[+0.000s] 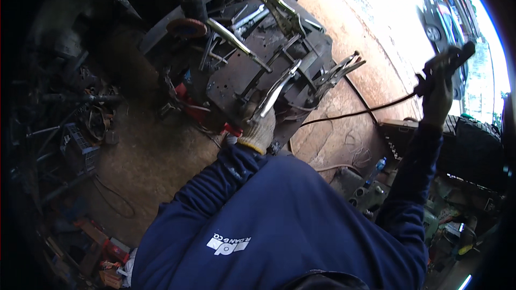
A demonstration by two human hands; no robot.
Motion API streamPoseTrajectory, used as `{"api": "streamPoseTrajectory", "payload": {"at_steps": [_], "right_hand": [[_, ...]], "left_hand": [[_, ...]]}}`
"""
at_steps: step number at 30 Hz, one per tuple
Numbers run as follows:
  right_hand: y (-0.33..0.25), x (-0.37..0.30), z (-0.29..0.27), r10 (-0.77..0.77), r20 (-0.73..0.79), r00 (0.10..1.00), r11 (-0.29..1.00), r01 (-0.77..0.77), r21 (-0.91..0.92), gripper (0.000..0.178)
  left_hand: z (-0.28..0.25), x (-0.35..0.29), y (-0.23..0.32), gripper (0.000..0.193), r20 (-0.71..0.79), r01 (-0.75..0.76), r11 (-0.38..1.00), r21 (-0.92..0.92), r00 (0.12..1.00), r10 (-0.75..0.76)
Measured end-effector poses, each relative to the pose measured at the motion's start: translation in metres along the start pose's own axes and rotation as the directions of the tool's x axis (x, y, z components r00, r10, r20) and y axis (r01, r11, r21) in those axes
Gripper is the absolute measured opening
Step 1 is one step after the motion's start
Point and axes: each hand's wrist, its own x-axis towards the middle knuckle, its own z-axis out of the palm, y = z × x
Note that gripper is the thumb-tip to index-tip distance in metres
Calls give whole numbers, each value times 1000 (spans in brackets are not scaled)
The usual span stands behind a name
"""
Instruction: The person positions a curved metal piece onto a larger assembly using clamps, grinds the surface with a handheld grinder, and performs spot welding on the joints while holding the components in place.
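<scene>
My left hand (259,129), in a pale knitted glove with a yellow cuff, reaches to the near edge of a dark metal worktable (226,88). Silvery locking pliers (277,92) cross just over its fingers. Those fingers are mostly hidden, so I cannot tell whether they grip the pliers. Out to the right, my right hand (438,102) is raised, closed around a dark hand tool (443,64) with a cable. Its exact kind is too dark to make out. From it the black cable (365,111) runs left toward the table.
More locking pliers (236,43) and a clamp (341,70) stick out over the table, beside a reddish round disc (186,28). A blue-capped bottle (379,166) stands at right near a large tyre (478,150). A crate (79,147) sits at left; a car (443,24) is outside.
</scene>
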Motion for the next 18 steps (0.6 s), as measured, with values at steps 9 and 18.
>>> {"api": "streamPoseTrajectory", "payload": {"at_steps": [9, 18], "right_hand": [[-20, 188, 155, -226, 280, 933, 957, 159, 243, 34], [-8, 249, 313, -347, 218, 912, 885, 242, 398, 30]], "left_hand": [[27, 2, 8, 43, -127, 429, 850, 306, 903, -410], [45, -6, -2, 44, -468, 322, 922, -215, 794, -387]]}}
